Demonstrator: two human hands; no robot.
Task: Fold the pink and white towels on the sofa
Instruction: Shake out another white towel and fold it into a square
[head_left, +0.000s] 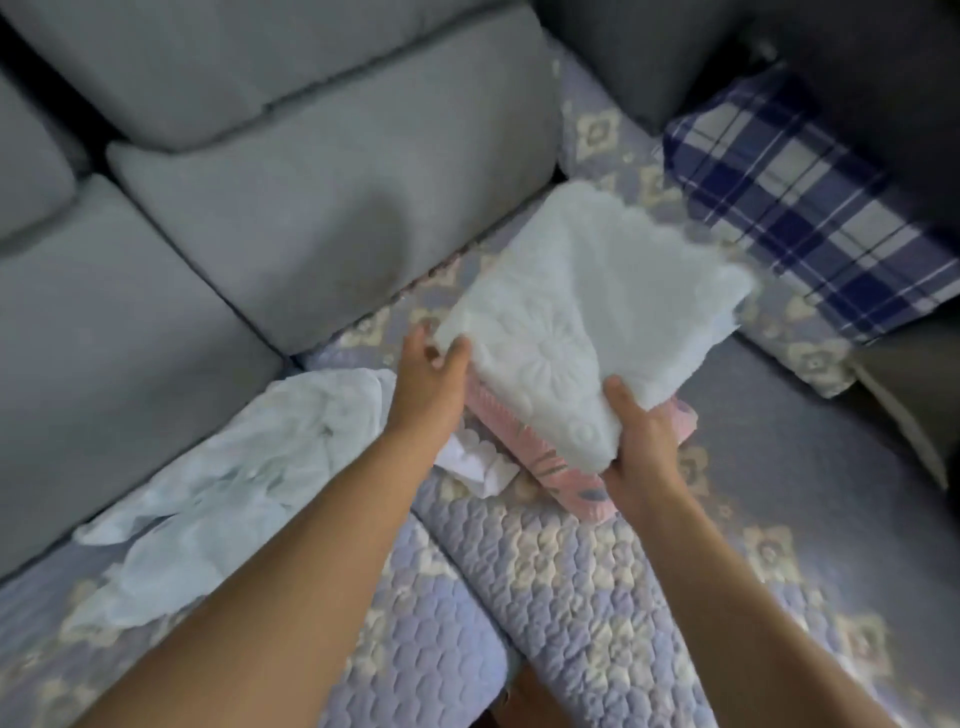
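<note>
A folded white towel (582, 312) with an embossed flower pattern is held up over the sofa seat. My left hand (428, 382) pinches its near left corner. My right hand (641, 436) grips its near right corner, thumb on top. Under the white towel lies a folded pink towel (545, 462), mostly covered, with a striped edge and a printed end showing. The white towel's far end is blurred.
A crumpled white cloth (228, 478) lies at the left on the quilted lilac sofa cover (597, 597). Grey back cushions (332, 197) stand behind. A blue plaid pillow (795, 208) lies at the far right beside a dark cushion (893, 78).
</note>
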